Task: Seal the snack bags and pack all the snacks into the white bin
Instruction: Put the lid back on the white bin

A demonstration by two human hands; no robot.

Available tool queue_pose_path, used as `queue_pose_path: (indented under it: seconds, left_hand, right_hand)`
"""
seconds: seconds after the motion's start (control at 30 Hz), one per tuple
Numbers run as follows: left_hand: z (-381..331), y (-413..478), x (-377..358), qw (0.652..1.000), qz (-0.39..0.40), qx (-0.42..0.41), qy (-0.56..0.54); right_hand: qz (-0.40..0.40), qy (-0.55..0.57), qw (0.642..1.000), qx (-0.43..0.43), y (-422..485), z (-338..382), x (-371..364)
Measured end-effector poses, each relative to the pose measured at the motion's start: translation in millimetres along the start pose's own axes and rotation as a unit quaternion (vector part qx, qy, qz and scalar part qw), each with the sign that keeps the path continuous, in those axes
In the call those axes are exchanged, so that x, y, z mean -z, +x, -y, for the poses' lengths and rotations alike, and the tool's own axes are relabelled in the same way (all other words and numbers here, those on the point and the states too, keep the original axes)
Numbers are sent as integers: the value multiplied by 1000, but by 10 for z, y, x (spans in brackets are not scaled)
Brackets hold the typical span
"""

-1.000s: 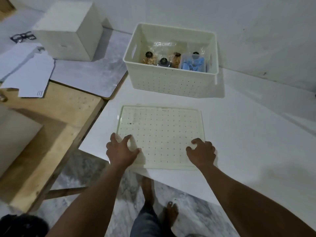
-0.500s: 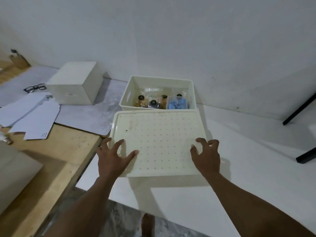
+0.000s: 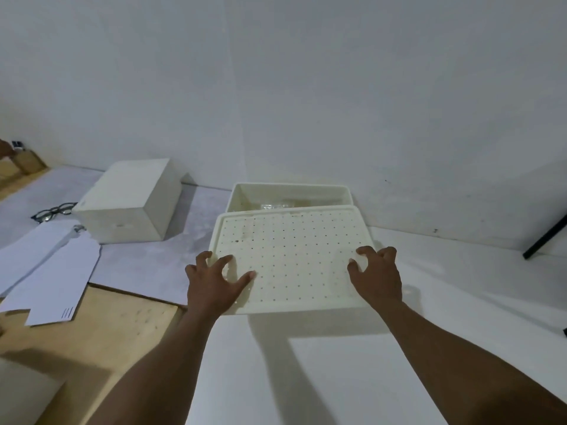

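Observation:
The white bin stands near the wall on the white table. A cream perforated lid is held in the air in front of and over the bin, hiding most of its inside. Only a bit of a clear snack bag shows behind the lid's far edge. My left hand grips the lid's near left corner, thumb on top. My right hand grips the near right edge, fingers curled on the top.
A closed white box sits left of the bin on a grey marble sheet. Black glasses and white envelopes lie further left, partly on a wooden table. A black bar leans at the far right.
Both hands lifted the lid off the table and carried it away from me, up over the bin. The snacks inside are now mostly hidden. The view tilted upward.

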State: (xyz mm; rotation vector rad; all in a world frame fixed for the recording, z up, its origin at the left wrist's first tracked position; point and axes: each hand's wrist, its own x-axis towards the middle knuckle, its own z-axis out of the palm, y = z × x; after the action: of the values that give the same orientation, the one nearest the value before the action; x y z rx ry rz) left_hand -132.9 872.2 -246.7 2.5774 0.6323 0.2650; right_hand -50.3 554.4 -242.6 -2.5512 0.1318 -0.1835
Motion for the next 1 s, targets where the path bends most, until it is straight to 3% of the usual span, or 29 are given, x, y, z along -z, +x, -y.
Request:
queue_pose_path:
  seconds: [0.53,0.67,0.87,1.0]
  left_hand:
    - [-94,1631,-498,988,-49,-117,85]
    - [-103,1760,-607,989,-25,-122,78]
    - [-147,1888,-605,994,46,-102,21]
    - [-135,1963,-622,991,68,-112,34]
  right_hand:
    - [-47,-110,992,-39,1195,272,-675]
    - [-50,-144,988,-31,1339,249,-785]
    - [-2,-93,994,-56,1372,284,-878]
    - [-29,-108,992,-61,1313,298,-899]
